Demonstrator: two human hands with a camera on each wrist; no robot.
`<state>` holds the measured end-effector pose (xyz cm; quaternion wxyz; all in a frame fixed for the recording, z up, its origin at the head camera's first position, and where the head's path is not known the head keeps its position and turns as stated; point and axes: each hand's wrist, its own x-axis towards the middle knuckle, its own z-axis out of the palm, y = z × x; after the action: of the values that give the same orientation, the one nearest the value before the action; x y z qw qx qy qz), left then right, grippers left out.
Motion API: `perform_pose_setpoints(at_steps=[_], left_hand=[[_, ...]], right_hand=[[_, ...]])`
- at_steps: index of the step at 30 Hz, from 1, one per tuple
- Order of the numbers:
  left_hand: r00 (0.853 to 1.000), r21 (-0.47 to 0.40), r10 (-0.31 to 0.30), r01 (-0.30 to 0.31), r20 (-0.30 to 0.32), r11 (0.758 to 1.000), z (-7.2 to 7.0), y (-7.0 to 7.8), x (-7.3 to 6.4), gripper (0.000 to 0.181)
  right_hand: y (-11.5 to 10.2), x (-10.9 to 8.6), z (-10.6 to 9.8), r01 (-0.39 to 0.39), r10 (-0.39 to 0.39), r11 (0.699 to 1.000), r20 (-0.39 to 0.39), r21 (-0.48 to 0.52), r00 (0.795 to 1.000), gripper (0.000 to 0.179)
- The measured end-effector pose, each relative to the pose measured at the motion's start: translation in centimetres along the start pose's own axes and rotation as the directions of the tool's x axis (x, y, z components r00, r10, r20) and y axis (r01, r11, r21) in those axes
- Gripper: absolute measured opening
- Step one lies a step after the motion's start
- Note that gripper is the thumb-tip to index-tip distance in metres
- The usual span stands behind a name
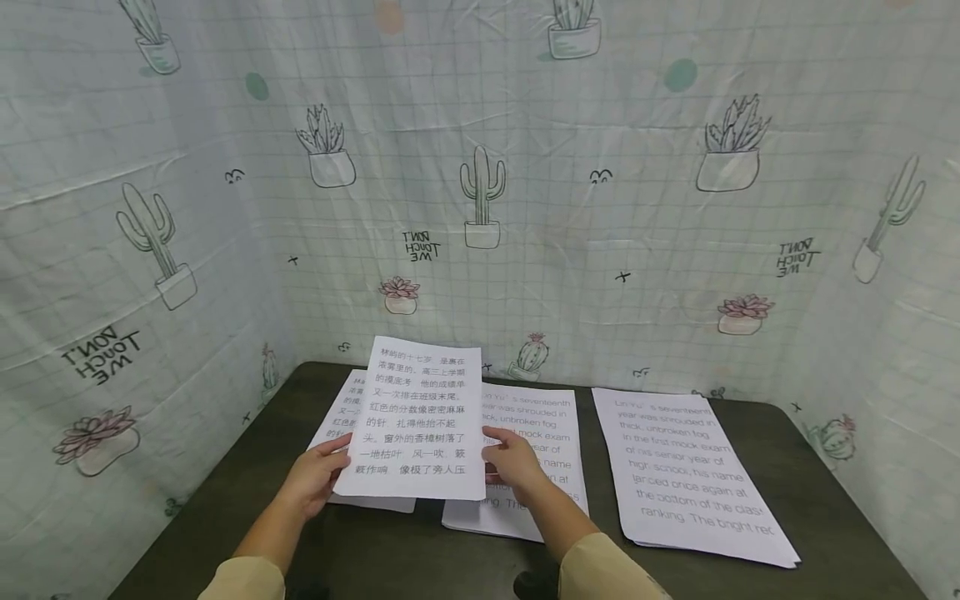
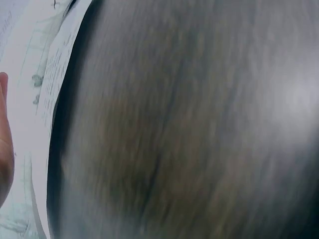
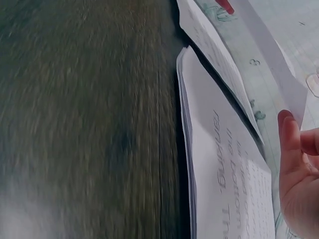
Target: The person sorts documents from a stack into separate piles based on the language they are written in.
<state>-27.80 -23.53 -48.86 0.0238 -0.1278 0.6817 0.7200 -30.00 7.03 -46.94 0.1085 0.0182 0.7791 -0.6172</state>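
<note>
A white sheet of paper [image 1: 420,417] printed with Chinese characters is held up, tilted, above the table. My left hand [image 1: 315,477] grips its lower left edge; in the left wrist view only a sliver of that hand [image 2: 5,144] shows. At the right edge, my right hand [image 1: 517,462] pinches the sheet between thumb and fingers, and the right wrist view shows the pinched sheet [image 3: 271,50] from the side. Partly hidden behind it lies another paper [image 1: 341,408] with Chinese print. A stack of English-printed sheets [image 1: 536,417] lies beneath my right hand and forearm.
Another English-printed stack [image 1: 682,475] lies at the right on the dark table [image 1: 420,558], its sheets slightly uneven at the lower corner. A pale cloth with cactus drawings [image 1: 547,250] hangs around the table's back and sides. Something dark shows beside the right sleeve [image 1: 600,567].
</note>
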Motion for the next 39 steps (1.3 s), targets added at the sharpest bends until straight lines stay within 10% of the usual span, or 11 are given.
perform_pose_setpoints(at_steps=[39], left_hand=[[0.97, 0.249, -0.01, 0.073, -0.245, 0.966, -5.7, -1.1, 1.4, 0.04]], right_hand=[[-0.5, 1.3, 7.8, -0.014, 0.015, 1.0, 0.129, -0.007, 0.992, 0.064]])
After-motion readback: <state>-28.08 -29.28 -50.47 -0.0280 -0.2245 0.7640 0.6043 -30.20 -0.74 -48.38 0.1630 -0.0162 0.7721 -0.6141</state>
